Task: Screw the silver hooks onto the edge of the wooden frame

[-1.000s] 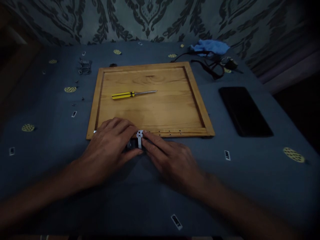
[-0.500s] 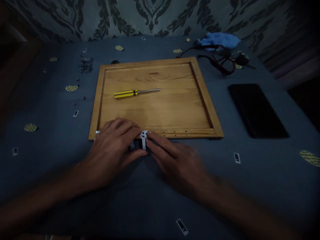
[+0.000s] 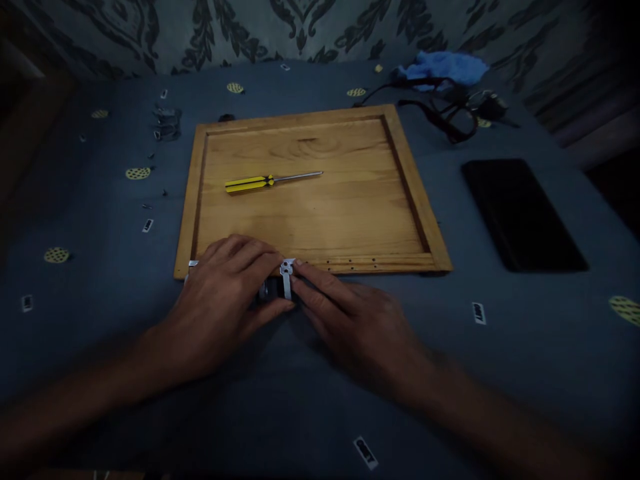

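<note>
Along the near rail of a framed wooden board [image 3: 305, 220], my left hand [image 3: 225, 293] is closed over a dark fitting [image 3: 271, 289], mostly hidden under the palm. A silver metal bracket [image 3: 287, 269] with screw holes stands at the fitting's right end, its top against the rail. My right hand [image 3: 360, 320] is closed with its fingertips pressed on that bracket's right side. Another bit of silver metal [image 3: 193, 265] shows left of my left hand. On the board lies a screwdriver [image 3: 273, 181] with a yellow and black handle, its tip pointing right.
Several small screws [image 3: 165, 193] and a little heap of metal pieces [image 3: 167, 124] lie to the left. Eyeglasses [image 3: 450, 123], a blue cloth [image 3: 443, 69] and a dark flat phone-like slab [image 3: 523, 215] are on the right. Patterned blue cloth [image 3: 425, 413] covers the surface.
The view has shifted slightly. Both hands keep the same hold at the bracket, and the screwdriver stays in its place on the board.
</note>
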A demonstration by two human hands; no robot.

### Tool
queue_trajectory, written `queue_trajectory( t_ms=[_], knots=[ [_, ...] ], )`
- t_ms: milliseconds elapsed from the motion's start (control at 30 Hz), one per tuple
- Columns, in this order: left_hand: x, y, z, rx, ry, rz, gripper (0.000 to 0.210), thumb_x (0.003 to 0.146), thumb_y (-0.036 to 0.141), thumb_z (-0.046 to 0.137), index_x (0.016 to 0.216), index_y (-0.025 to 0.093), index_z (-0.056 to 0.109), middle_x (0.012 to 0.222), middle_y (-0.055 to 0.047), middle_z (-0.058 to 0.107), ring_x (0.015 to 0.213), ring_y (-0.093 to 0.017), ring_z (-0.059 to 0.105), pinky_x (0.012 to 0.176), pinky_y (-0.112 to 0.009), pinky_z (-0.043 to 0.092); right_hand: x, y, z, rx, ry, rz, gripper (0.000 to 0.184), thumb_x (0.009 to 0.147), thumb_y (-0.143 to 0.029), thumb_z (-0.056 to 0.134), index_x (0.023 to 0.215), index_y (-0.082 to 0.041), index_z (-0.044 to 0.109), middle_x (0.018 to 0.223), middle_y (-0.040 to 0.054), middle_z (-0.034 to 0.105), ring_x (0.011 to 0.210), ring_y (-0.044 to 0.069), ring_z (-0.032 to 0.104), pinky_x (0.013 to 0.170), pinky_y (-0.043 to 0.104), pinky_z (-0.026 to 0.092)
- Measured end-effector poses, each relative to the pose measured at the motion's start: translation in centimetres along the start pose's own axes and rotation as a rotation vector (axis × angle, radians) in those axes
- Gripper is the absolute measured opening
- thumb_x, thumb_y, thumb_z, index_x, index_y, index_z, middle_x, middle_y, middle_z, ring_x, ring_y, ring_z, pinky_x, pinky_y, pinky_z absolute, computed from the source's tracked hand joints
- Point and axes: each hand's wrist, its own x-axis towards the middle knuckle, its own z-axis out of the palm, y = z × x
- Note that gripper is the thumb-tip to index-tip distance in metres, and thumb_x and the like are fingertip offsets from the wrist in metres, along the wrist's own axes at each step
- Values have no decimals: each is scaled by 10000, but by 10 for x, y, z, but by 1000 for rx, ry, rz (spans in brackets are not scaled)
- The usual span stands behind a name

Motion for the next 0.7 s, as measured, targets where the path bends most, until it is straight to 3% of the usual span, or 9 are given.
queue_trajectory(
  t_ms=[367,700],
  knots=[
    [0,0,-2,5,-14,7,326,921,333,704,1176,140,637,1139,-85,722,1069,-302,640,921,-517,547,1,0,-1,12,-6,1,385,992,-79,474,1348,-117,616,1440,133,649,1083,211,734,820,322,642],
    [0,1,-2,20,-15,-2,302,939,352,676,1161,152,632,1146,-86,720,1069,-297,641,909,-502,549,3,0,-2,7,-68,3,430,941,-52,524,1354,-127,615,1451,141,638,969,228,750,733,358,652]
  ],
)
